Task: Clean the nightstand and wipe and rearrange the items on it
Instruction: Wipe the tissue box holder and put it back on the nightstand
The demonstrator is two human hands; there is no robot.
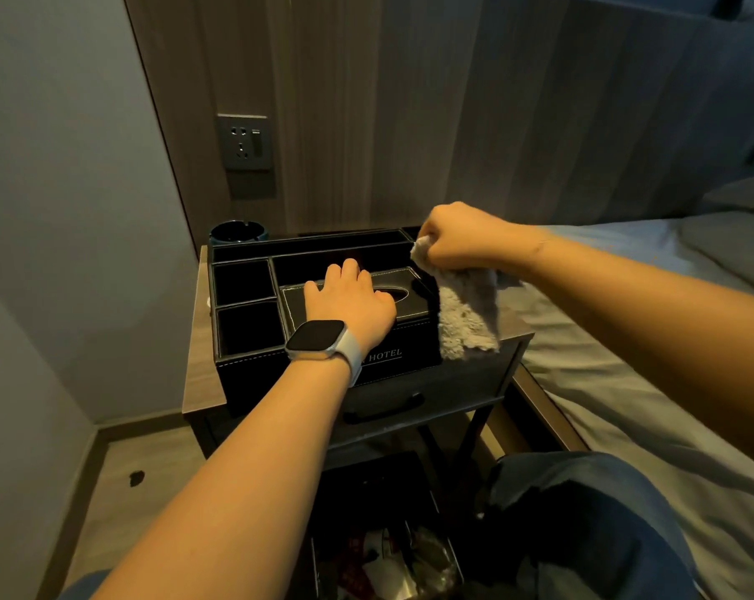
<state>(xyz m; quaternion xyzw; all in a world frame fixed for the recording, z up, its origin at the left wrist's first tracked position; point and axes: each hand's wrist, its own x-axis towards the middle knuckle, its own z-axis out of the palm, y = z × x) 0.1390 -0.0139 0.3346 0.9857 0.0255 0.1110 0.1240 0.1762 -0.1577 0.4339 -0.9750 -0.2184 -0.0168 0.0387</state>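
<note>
**Left hand flat on the organiser, right hand gripping the cloth**

The left hand [353, 303] lies palm down on the tissue-box lid of the black organiser [254, 326], its fingers [350, 270] slightly spread and reaching past the oval tissue slot [396, 294], which sits just right of the knuckles. A watch [315, 339] is on that wrist. Left of these fingers are 2 open square compartments; beyond the fingertips run 2 long ones. The organiser stands on the nightstand [200, 339], with "HOTEL" lettering on its front below the wrist.

The right hand [462, 240] is curled into a fist at the organiser's far right corner, fingers pinched tight on a fluffy grey cloth [468, 316]. The cloth hangs down from the fist, beside the organiser's right wall. A dark ashtray [236, 232] sits at the nightstand's back left corner, well beyond the left fingertips
</note>
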